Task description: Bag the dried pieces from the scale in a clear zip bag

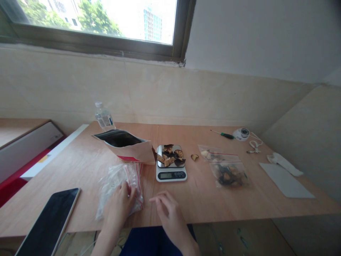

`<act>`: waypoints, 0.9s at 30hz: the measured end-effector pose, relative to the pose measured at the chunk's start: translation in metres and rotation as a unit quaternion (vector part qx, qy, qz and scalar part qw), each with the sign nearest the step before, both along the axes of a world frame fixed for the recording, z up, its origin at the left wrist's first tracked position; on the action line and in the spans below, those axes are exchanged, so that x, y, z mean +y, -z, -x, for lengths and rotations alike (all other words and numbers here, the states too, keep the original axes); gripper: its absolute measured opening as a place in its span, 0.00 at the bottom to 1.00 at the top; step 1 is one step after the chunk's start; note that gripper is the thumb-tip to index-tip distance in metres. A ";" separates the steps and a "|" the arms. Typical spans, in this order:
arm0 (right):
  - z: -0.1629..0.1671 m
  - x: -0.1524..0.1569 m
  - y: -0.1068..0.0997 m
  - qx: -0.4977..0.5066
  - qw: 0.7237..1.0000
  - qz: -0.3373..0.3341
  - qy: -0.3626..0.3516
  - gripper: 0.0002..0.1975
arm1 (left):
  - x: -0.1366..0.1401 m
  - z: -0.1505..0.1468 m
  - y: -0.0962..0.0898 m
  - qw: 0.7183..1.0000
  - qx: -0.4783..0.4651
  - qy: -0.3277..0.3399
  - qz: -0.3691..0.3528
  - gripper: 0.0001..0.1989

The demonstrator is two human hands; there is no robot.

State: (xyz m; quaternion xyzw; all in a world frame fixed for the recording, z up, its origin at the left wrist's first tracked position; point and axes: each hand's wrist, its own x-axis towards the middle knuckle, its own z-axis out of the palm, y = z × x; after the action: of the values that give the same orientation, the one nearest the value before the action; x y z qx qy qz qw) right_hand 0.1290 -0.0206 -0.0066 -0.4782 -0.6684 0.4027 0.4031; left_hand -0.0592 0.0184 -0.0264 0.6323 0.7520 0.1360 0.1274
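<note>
My left hand (118,204) rests on a pile of empty clear zip bags (117,179) with red seal strips, fingers pressing the top one near the table's front edge. Beside it, my right hand (167,209) hovers over the bare wood with fingers apart, holding nothing. Just beyond stands a small digital scale (171,173) with several dried dark slices (170,155) on its platform. An opened paper pouch (125,145) lies on its side left of the scale.
A filled zip bag (229,173) and a loose slice (194,156) lie right of the scale. A phone (49,222) sits at the front left, a water bottle (103,117) at the back. Screwdriver (222,134), tape measure (242,133), scissors (254,145) and grey sheet (286,181) are at the right.
</note>
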 end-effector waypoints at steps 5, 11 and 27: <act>0.022 0.004 -0.004 0.045 0.997 0.066 0.014 0.15 | -0.015 -0.008 -0.006 0.986 -0.142 0.060 -0.062 0.12; 0.023 0.012 0.006 0.120 0.983 0.140 0.019 0.18 | -0.043 -0.035 -0.032 0.937 -0.317 0.069 -0.130 0.13; -0.083 0.098 0.007 -0.181 0.972 -0.121 0.086 0.24 | 0.031 -0.038 -0.056 0.920 -0.185 0.208 -0.277 0.14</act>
State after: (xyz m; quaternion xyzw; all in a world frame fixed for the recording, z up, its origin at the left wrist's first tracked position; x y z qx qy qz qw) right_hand 0.2121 0.0769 -0.0140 -0.5465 -0.7305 0.1895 0.3630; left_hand -0.0209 0.0489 0.0297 0.7479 0.4990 0.4240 0.1088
